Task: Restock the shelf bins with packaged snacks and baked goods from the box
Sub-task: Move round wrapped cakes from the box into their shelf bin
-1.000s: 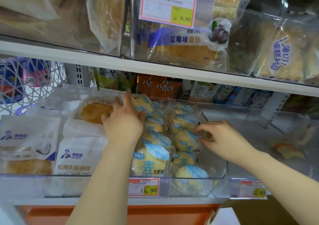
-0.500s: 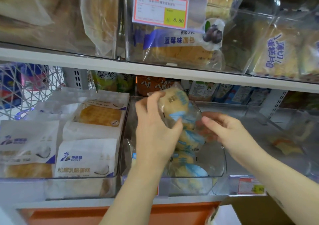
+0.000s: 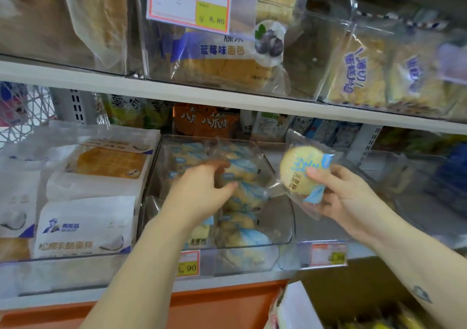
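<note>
Beside the bin [image 3: 286, 227] of bun packs [image 3: 243, 198], white cake packs [image 3: 86, 227].

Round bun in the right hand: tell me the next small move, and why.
Probably lower the round bun into the bare right-front corner of the clear bin: the right hand holds it beside the bin, while the left hand reaches among the buns inside.

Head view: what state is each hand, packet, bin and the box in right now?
left hand, inside the middle bin, gripping the binned packet
right hand, holding the round bun packet
round bun packet, sealed, held up right of the bin
middle bin, partly filled
box, open
</note>
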Demonstrator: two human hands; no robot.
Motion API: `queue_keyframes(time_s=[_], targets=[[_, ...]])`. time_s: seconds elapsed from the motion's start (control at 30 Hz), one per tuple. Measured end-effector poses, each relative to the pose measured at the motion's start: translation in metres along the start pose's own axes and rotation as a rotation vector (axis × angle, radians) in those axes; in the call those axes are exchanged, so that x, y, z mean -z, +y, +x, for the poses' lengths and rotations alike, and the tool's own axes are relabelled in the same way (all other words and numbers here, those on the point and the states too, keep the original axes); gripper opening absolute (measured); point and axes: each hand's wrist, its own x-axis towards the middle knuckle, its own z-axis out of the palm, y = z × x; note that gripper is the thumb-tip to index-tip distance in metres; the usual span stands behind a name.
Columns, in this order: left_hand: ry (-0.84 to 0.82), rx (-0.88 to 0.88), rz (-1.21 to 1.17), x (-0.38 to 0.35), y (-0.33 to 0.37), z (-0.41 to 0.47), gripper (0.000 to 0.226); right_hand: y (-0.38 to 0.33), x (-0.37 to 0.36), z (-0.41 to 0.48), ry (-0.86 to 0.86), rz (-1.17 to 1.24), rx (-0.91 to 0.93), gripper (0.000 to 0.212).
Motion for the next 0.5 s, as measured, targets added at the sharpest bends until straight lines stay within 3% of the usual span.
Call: queue_keyframes(time_s=[0.1, 0.2, 0.3, 0.5], targets=[[-0.115, 0.020, 0.371, -0.016, 0.005, 0.004, 0.050, 0.000, 0.008, -0.004, 0.017, -0.301, 0.105, 0.065], [0.012, 0.013, 0.465, -0.030, 0.005, 0.011, 0.041, 0.003, 0.008, -0.003, -0.042, -0.564, 0.249, 0.050], [0.088, 0.063, 0.395, -0.036, 0.003, 0.015, 0.027, 0.008, 0.007, 0.002, -0.131, -0.717, 0.386, 0.052], [0.182, 0.183, -0.072, -0.023, -0.001, 0.023, 0.012, 0.011, -0.004, 0.013, -0.326, -1.080, 0.544, 0.057]])
